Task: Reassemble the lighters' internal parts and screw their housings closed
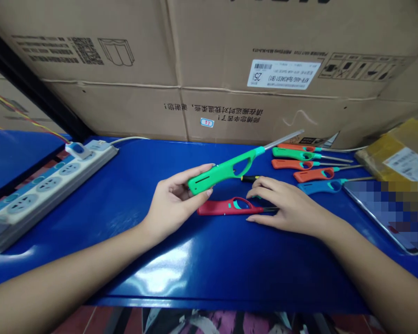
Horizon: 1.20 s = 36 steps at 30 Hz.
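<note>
Green lighter (212, 176), left grip (170, 202) pinching it

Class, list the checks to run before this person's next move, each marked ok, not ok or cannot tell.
1. Left hand grips a green lighter: ok.
2. No flame visible at that lighter's metal rod: ok.
3. Right hand touching the red lighter: cannot tell from this angle.
4. Black-and-yellow handle fully visible: not ok, partly behind the right hand.
5. Power strip apart from both hands: ok.
</note>
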Each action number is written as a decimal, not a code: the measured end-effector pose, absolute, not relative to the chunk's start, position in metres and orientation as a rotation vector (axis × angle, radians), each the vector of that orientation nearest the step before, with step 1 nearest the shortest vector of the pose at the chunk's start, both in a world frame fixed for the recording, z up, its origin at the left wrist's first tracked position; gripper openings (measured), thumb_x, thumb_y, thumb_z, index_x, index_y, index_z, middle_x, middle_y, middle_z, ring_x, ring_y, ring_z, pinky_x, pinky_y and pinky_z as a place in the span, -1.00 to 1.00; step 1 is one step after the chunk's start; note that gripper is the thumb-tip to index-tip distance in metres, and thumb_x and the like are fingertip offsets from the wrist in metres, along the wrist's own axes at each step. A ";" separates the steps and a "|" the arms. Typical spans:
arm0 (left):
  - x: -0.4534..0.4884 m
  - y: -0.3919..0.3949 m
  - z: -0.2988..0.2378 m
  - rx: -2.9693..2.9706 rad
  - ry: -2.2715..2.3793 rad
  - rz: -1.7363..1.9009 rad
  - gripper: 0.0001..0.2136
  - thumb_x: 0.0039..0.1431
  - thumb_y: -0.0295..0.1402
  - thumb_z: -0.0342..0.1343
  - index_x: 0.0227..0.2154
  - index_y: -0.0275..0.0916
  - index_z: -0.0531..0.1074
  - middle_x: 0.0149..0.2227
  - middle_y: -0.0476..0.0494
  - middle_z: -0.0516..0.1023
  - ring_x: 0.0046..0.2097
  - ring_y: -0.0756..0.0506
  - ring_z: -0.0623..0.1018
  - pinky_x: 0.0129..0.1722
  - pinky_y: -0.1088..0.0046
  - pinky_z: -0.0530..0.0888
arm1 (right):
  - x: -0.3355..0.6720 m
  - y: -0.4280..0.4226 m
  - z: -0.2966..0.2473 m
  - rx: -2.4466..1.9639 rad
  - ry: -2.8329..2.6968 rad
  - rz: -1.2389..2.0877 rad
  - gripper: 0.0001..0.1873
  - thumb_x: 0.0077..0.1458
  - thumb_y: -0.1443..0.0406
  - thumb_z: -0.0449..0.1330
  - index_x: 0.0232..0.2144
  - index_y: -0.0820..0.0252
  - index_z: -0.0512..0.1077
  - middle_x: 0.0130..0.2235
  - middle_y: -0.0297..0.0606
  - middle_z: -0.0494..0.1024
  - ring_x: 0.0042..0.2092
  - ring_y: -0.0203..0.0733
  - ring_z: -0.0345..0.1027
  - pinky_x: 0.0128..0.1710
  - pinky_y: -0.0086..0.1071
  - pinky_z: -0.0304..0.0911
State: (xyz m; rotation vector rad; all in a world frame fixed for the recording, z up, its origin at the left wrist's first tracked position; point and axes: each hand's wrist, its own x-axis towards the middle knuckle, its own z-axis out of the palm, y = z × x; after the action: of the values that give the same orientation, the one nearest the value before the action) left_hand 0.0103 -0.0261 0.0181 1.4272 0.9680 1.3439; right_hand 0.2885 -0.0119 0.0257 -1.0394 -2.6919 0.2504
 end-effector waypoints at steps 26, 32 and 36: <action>-0.020 0.018 0.006 1.399 1.400 1.322 -0.38 -0.07 -0.13 0.43 0.07 -0.29 0.52 -0.02 -0.26 0.64 -0.05 -0.24 0.62 0.03 0.24 0.53 | 0.287 -0.011 0.021 -1.085 -2.585 0.348 -0.68 0.23 0.22 0.25 0.00 0.13 0.36 0.00 -0.15 0.52 0.03 0.00 0.38 0.03 -0.10 0.30; -0.045 0.049 -0.012 1.737 1.546 1.060 -0.36 0.02 0.01 0.28 0.08 -0.34 0.50 -0.04 -0.33 0.65 -0.12 -0.27 0.65 -0.10 0.21 0.57 | 0.276 -0.017 0.019 -0.963 -2.656 0.477 -0.68 0.20 0.18 0.28 -0.04 0.16 0.41 -0.08 -0.17 0.51 -0.04 -0.06 0.35 0.03 -0.12 0.28; -0.049 0.052 -0.011 1.932 1.605 0.986 -0.45 0.05 -0.02 0.25 0.03 -0.27 0.54 -0.03 -0.28 0.64 -0.03 -0.30 0.60 0.05 0.15 0.49 | 0.273 -0.014 0.015 -1.022 -2.566 0.385 -0.63 0.22 0.04 0.24 -0.04 0.09 0.46 -0.02 -0.13 0.48 0.05 0.01 0.30 0.07 -0.04 0.25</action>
State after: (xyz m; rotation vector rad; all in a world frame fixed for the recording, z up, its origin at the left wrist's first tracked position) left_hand -0.0495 0.0521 -0.0109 1.9316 1.6048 0.9863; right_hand 0.2734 -0.0144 0.0147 -1.0225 -2.5661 0.3848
